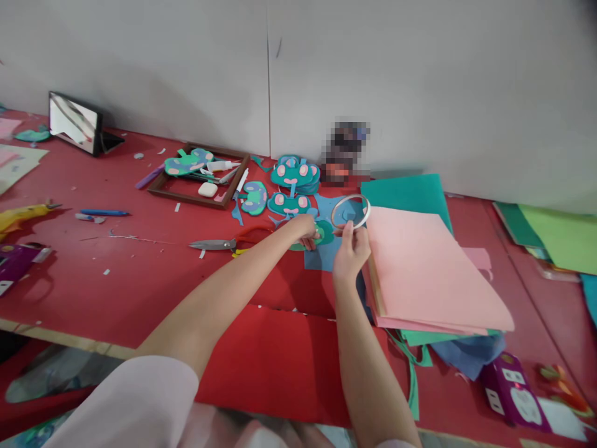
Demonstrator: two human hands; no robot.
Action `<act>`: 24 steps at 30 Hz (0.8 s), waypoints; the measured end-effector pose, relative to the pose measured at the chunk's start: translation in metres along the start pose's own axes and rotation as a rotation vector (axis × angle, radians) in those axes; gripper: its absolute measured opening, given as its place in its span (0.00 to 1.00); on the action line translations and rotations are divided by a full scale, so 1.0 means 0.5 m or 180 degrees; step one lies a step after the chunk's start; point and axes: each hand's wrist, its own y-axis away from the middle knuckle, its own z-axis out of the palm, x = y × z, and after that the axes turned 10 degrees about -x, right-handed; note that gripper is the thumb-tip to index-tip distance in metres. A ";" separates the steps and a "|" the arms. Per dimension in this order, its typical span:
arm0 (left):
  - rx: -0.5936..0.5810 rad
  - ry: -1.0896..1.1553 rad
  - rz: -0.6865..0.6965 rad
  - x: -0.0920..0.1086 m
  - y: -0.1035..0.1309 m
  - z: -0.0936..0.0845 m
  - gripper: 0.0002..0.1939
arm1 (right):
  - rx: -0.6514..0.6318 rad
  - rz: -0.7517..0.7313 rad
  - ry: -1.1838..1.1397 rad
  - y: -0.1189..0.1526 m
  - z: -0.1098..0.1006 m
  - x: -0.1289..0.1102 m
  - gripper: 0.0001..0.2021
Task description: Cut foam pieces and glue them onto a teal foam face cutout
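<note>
Green piece is on the red tabletop in the head view, partly over a blue sheet. The left hand has its fingers bent down at the piece's left side; I cannot tell if they pinch it or just press. The right hand pinches a white ring, held up just beside the piece. Behind, a pile of faces has pink eyes and smiles, and one more face lies in front of it, so those look done. The green piece has a lighter round patch, but I see no eyes or smile, so it seems only partly made, though the hand hides some. Scissors lie open nearby, not in use.
</note>
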 end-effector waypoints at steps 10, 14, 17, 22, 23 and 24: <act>0.1497 -0.0774 0.0643 -0.070 0.058 0.090 0.09 | -0.0208 0.0645 -0.1272 -0.009 0.010 0.017 0.16; 0.1932 -0.0646 0.0894 -0.087 0.054 0.119 0.09 | -0.0184 0.0729 -0.1611 -0.012 0.013 0.016 0.15; 0.2143 -0.0046 0.1065 -0.087 0.051 0.113 0.11 | -0.0220 0.0767 -0.1703 -0.015 0.011 0.013 0.15; 0.2611 0.0120 0.1899 -0.081 0.057 0.096 0.13 | -0.0371 0.0712 -0.1493 -0.013 0.007 0.010 0.15; 0.2586 -0.0052 0.2104 -0.079 0.059 0.094 0.13 | -0.0419 0.0720 -0.1532 -0.012 0.006 0.010 0.15; 0.2516 -0.0241 0.2294 -0.077 0.062 0.091 0.13 | -0.0471 0.0738 -0.1606 -0.011 0.005 0.010 0.15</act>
